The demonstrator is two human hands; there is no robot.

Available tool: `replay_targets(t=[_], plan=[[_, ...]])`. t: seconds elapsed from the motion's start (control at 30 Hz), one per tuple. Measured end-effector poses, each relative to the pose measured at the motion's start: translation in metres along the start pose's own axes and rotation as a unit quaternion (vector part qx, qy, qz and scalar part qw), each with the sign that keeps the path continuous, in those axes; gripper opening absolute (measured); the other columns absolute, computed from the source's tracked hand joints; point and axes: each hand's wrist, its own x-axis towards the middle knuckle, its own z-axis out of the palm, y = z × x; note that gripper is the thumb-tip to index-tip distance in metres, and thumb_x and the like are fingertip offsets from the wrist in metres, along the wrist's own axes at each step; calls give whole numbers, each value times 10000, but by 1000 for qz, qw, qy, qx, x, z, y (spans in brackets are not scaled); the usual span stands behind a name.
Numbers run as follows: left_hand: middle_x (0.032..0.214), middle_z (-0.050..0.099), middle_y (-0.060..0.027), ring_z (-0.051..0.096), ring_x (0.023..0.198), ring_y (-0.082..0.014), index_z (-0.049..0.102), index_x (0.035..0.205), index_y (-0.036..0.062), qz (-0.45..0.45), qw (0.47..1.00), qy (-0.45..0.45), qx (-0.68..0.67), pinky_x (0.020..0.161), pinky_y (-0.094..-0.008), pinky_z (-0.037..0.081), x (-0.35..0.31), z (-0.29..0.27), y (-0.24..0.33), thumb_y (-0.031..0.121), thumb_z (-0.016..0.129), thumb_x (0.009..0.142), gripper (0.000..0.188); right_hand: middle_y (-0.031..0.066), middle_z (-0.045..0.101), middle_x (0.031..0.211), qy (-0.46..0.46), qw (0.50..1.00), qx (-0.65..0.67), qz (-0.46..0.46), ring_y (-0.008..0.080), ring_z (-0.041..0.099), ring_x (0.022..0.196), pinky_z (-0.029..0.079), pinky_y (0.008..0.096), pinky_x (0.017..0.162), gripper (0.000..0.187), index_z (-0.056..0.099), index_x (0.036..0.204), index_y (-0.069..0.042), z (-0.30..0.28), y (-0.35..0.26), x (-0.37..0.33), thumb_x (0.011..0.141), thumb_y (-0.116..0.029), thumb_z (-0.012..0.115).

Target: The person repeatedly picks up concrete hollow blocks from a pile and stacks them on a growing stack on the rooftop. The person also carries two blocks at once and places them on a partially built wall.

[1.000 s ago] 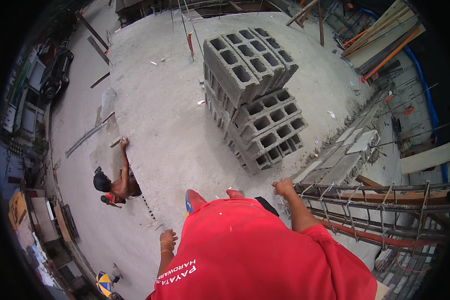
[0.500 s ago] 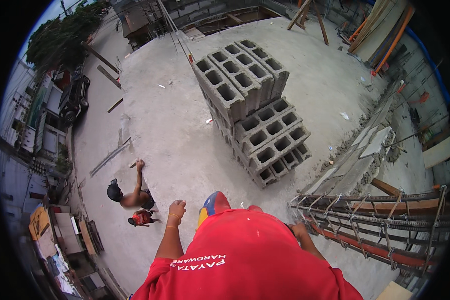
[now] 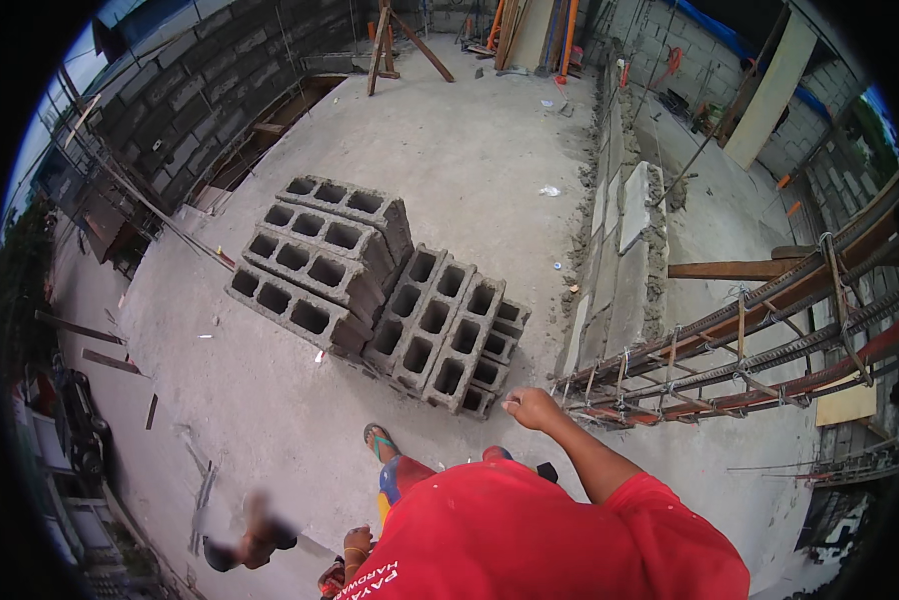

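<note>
A stack of grey concrete hollow blocks (image 3: 432, 330) stands on the slab ahead of me, higher on its left side than on its right. My right hand (image 3: 532, 408) hangs just off the stack's near right corner, beside the tied rebar cage (image 3: 715, 350). Its fingers are curled with nothing visible in them, and it appears apart from both. Low at my left side, my left hand (image 3: 358, 545) is loosely closed, with a thin band at the wrist and nothing seen in it. My sandalled foot (image 3: 380, 442) is on the slab near the blocks.
A low block wall (image 3: 610, 215) with rough mortar runs along the right. Leaning boards (image 3: 525, 35) and a timber brace (image 3: 410, 45) are at the back. A floor opening (image 3: 280, 125) lies at the far left. Below left, another person (image 3: 255, 540) stands by the road.
My view has swung right, so the blocks appear farther left. My right hand has come forward from my side, while my left has dropped back. One foot now shows ahead.
</note>
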Motion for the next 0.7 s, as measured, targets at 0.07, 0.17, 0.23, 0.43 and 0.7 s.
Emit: replay_targets(t=[0.07,0.17,0.23,0.43,0.7], plan=[[1083,642,-93,647,809,-257,532,1298,90,2,1000,-10,6,643,-452,453,17,-20,29,371,563,955,444,235,709,967,1,1000,12,-23,423,675,946,530,488,831,385,696,1084,-47,3,-56,25,883,-374,667],[1087,647,-84,640,808,-242,542,1278,95,21,999,-22,22,652,-439,445,36,-58,88,364,563,958,419,225,706,936,13,999,18,-34,414,677,920,530,478,808,367,694,1085,-55,14,-138,50,889,-363,665],[1090,651,-78,636,807,-232,548,1265,99,49,998,-25,42,657,-430,440,45,-87,136,360,563,959,403,203,705,895,-3,999,1,-36,378,690,881,533,448,773,358,688,1088,-52,23,-195,65,897,-353,660],[892,673,-88,615,679,-199,641,1169,-8,190,980,13,55,601,-341,491,88,-161,272,295,632,936,382,212,708,974,-2,992,27,-121,398,683,925,537,468,814,349,688,1059,-25,29,-312,93,903,-334,646],[1047,684,-104,621,733,-187,589,1255,-6,239,970,-12,42,602,-318,484,72,-148,373,300,614,954,430,202,693,1012,-76,979,-56,-180,401,657,979,512,496,835,343,666,1078,-43,27,-348,136,901,-335,636]])
